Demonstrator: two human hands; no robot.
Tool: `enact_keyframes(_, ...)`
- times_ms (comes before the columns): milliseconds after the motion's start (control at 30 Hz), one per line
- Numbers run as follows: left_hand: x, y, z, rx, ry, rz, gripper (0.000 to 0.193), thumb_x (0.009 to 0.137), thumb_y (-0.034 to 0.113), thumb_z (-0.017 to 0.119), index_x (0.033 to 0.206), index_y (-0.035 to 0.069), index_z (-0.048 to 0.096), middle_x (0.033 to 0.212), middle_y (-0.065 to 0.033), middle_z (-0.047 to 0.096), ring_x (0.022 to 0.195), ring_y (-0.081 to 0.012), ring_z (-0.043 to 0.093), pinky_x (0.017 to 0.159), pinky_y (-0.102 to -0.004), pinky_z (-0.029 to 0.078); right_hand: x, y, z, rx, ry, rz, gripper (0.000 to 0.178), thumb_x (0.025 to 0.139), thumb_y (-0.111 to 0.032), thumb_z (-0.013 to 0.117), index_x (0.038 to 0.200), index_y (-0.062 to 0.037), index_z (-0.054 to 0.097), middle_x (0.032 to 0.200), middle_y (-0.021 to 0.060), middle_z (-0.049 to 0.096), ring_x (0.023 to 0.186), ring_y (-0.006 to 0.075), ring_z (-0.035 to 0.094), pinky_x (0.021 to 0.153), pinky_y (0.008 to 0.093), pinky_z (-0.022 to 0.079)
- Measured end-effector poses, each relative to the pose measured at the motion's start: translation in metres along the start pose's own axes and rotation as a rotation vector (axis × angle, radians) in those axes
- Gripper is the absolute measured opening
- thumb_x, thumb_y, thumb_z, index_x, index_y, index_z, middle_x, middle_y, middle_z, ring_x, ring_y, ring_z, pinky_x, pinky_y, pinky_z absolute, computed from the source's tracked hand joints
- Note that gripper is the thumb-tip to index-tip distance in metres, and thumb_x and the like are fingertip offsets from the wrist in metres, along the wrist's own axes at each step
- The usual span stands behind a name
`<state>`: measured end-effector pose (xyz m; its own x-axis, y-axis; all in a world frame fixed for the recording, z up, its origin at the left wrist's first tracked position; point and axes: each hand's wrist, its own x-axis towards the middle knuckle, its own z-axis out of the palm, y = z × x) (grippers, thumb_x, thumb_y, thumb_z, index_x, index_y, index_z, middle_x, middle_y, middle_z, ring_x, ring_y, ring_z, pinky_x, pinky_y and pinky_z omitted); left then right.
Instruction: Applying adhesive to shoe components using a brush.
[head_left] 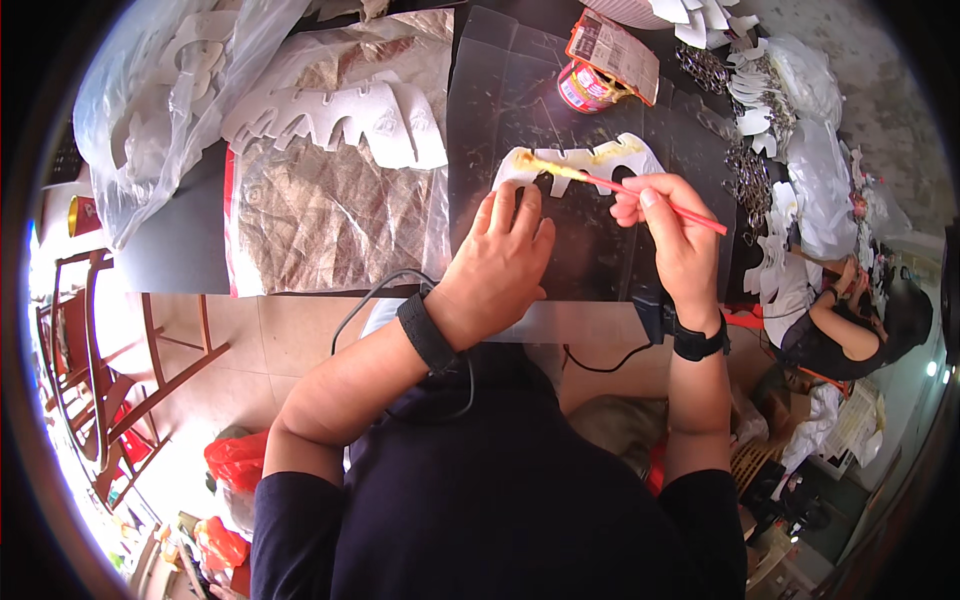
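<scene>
My right hand (672, 228) pinches the red handle of a thin brush (605, 184). Its yellow, paste-coated end lies over a white scalloped cut-out piece (632, 152), which has yellowish smears along its upper part. My left hand (495, 268) rests on the dark table with fingers stretched out, the fingertips at the piece's lower left edge and nothing gripped. Beyond the piece stands a small red and yellow tin (585, 88), a stained cardboard flap (618, 58) over its top.
Left on the table, more white cut-outs (340, 115) lie on a brown sheet in clear plastic (330, 215). A clear bag (175, 100) holds others. Metal parts (748, 180) and white pieces crowd the right side. Another person (850, 325) sits at far right; a wooden chair (100, 350) stands left.
</scene>
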<state>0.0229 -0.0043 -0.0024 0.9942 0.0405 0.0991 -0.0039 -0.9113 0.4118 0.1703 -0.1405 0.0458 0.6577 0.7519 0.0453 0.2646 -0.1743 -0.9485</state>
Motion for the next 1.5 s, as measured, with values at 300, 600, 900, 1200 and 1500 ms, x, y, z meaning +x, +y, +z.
enact_keyframes(300, 0.001, 0.000, 0.001, -0.007, -0.003, 0.000, 0.070, 0.060, 0.030, 0.079, 0.116, -0.002, 0.050, 0.128, -0.0241, 0.036, 0.123, -0.0401, 0.032, 0.101, -0.0466, 0.032, 0.004, -0.004, -0.001, 0.010, 0.004, -0.004, 0.017, 0.094, -0.009, 0.048, 0.096, 0.0044, 0.059, 0.082, 0.0085, 0.063, 0.072, 0.0116, 0.061, 0.067, 0.0243, 0.051)
enact_keyframes(600, 0.000, 0.001, 0.000, -0.011, -0.004, -0.002, 0.070, 0.060, 0.029, 0.078, 0.117, -0.002, 0.050, 0.128, -0.0241, 0.036, 0.123, -0.0406, 0.031, 0.101, -0.0467, 0.032, 0.008, -0.004, -0.001, 0.012, 0.000, -0.002, 0.017, 0.094, -0.009, 0.048, 0.096, 0.0050, 0.059, 0.081, 0.0084, 0.063, 0.073, 0.0114, 0.061, 0.068, 0.0243, 0.051)
enact_keyframes(900, 0.001, 0.000, 0.001, -0.005, -0.005, 0.002, 0.070, 0.061, 0.029, 0.078, 0.117, -0.002, 0.050, 0.128, -0.0241, 0.036, 0.123, -0.0407, 0.031, 0.102, -0.0468, 0.031, 0.009, -0.006, 0.001, 0.011, 0.005, 0.001, 0.017, 0.094, -0.009, 0.048, 0.095, 0.0049, 0.059, 0.081, 0.0090, 0.063, 0.073, 0.0112, 0.061, 0.067, 0.0245, 0.051)
enact_keyframes(1200, 0.002, 0.002, -0.001, -0.031, -0.005, 0.000, 0.069, 0.060, 0.028, 0.078, 0.116, -0.003, 0.050, 0.129, -0.0236, 0.035, 0.123, -0.0411, 0.030, 0.102, -0.0469, 0.031, 0.006, -0.007, -0.008, -0.005, 0.047, -0.003, 0.017, 0.093, -0.009, 0.049, 0.095, 0.0049, 0.059, 0.082, 0.0096, 0.064, 0.073, 0.0115, 0.061, 0.066, 0.0247, 0.051)
enact_keyframes(1500, 0.007, 0.008, -0.001, 0.034, -0.047, 0.009, 0.073, 0.062, 0.033, 0.077, 0.120, 0.002, 0.048, 0.133, -0.0146, 0.036, 0.121, -0.0446, 0.031, 0.099, -0.0513, 0.032, 0.006, -0.008, -0.005, -0.055, 0.029, -0.021, 0.014, 0.092, -0.005, 0.050, 0.095, 0.0048, 0.059, 0.083, 0.0093, 0.064, 0.075, 0.0127, 0.063, 0.068, 0.0246, 0.052)
